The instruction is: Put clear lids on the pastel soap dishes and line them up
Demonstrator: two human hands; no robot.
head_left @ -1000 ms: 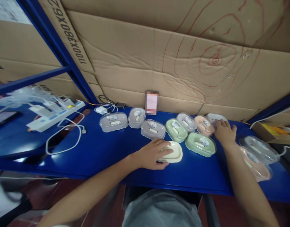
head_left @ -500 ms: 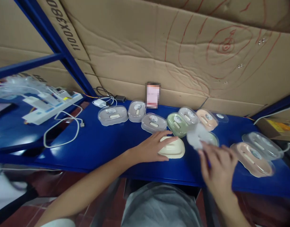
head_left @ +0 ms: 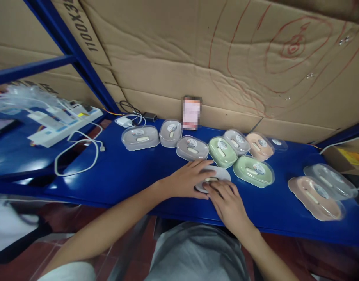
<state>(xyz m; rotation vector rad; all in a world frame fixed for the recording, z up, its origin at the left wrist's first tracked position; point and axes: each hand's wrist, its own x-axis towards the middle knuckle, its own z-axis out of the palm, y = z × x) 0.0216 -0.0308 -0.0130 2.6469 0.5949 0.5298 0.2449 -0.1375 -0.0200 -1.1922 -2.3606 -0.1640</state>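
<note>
In front of me on the blue table lies an oval soap box part, a thin pale grey piece [head_left: 222, 173] with a cream part [head_left: 211, 180] showing through its middle slot. My left hand [head_left: 189, 180] grips it from the left, fingers over the far edge and thumb at the near edge. From the right, my right hand [head_left: 224, 197] presses its bent fingers onto the grey piece near the slot. The fingers hide much of both parts. Just beyond stand a grey lidded soap box [head_left: 192, 149] and a green one [head_left: 253, 171].
More lidded soap boxes line the back, among them a grey one [head_left: 140, 138] and a peach one [head_left: 258, 146]. Another peach box [head_left: 315, 199] sits at the right. A phone-like device [head_left: 191, 113] leans on the cardboard wall. A power strip [head_left: 65, 127] and a white cable [head_left: 77, 173] lie left.
My right hand has moved left and brought the pale grey piece from beside the green box onto the cream part. My left hand has stayed at the cream part.
</note>
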